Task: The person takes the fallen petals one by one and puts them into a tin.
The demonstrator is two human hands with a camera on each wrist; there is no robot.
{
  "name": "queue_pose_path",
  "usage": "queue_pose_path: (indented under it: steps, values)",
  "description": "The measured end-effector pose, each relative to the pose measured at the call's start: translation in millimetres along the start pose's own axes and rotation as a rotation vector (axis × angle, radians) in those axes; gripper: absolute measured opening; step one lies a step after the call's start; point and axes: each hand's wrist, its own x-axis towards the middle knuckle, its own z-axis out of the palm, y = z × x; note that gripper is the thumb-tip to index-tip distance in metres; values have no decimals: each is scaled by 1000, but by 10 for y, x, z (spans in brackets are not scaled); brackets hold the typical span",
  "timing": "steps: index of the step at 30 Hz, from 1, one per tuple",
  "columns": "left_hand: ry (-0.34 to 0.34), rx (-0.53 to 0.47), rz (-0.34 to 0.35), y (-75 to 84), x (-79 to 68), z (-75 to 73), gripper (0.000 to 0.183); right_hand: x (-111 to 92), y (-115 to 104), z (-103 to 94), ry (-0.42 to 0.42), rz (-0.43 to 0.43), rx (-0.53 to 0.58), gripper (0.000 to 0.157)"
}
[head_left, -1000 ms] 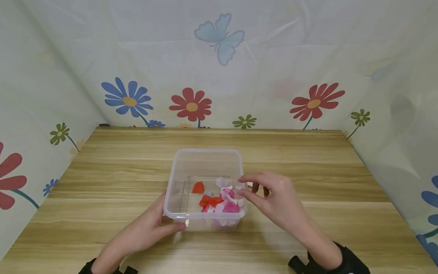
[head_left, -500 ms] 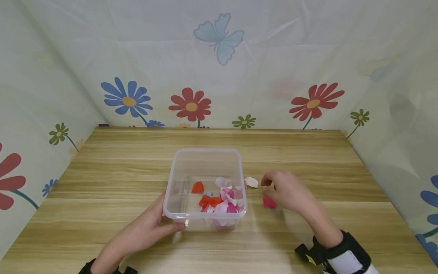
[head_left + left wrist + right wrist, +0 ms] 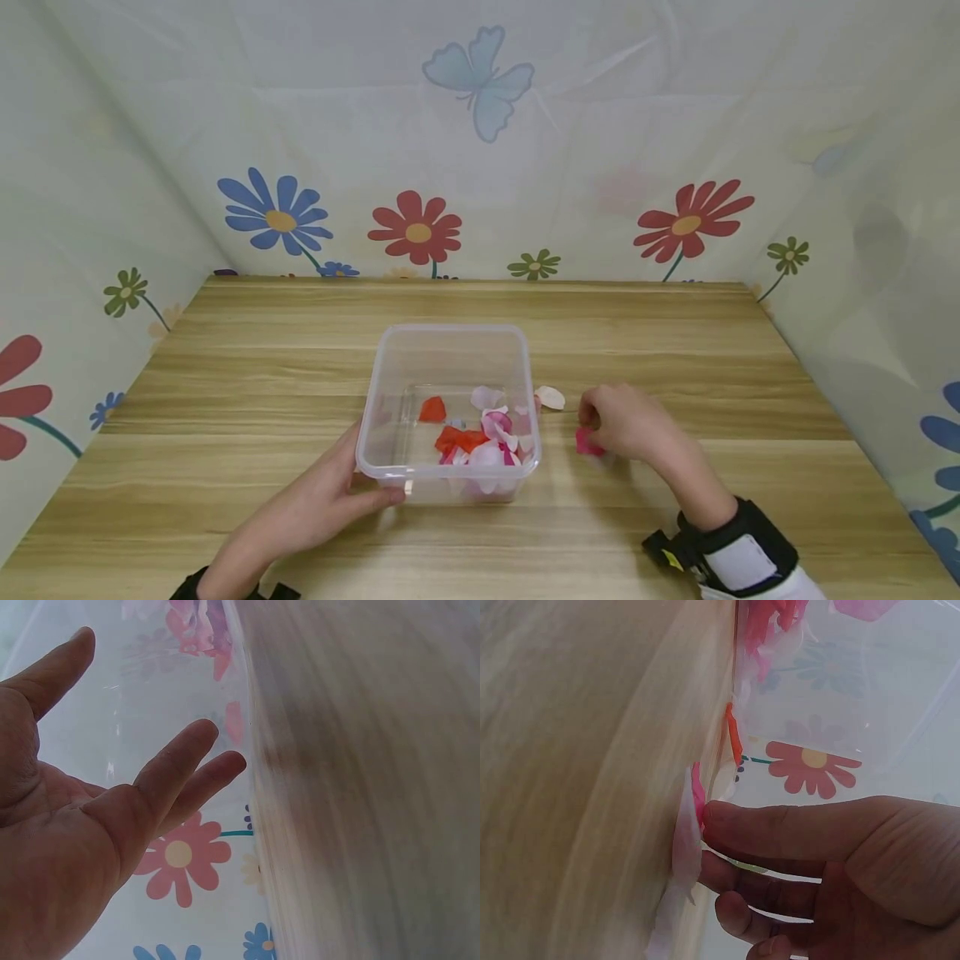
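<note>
A clear plastic container (image 3: pixel 401 354) stands on the table with orange, pink and white artificial flower petals (image 3: pixel 461 440) inside. My left hand (image 3: pixel 318 508) steadies its near left corner, thumb along the front and the other fingers by the left side. In the left wrist view that hand's fingers (image 3: pixel 176 765) look fairly straight and spread beside the clear wall. To the right of the container, my right hand (image 3: pixel 626 423) pinches a bright pink petal (image 3: pixel 587 442) at the table top. The right wrist view has its thumb against the pink petal, with a pale petal (image 3: pixel 686 847) close by.
A white petal (image 3: pixel 551 397) lies on the wooden table (image 3: pixel 300 367) just right of the container, and an orange one (image 3: pixel 733 735) shows near it in the right wrist view. A flower-printed cloth (image 3: pixel 585 125) encloses the table's back and sides.
My right hand has moved from the container's right rim out to the pink petal on the table, its fingers closing at it. The left hand and the container have stayed in place.
</note>
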Motion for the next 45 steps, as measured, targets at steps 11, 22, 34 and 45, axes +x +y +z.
queue_pose_path:
  steps: [11,22,34,45]
  values:
    - [-3,13,25,5,-6,-3,101,18,16,41,10,22,0,15]
    - [1,20,34,8,-7,1,101,16,9,31,8,34,24,19]
    - [7,23,21,25,-4,-2,100,-59,-17,-156,134,-31,110,15]
    - [0,21,19,21,-4,0,100,-215,-189,-296,400,-96,116,10]
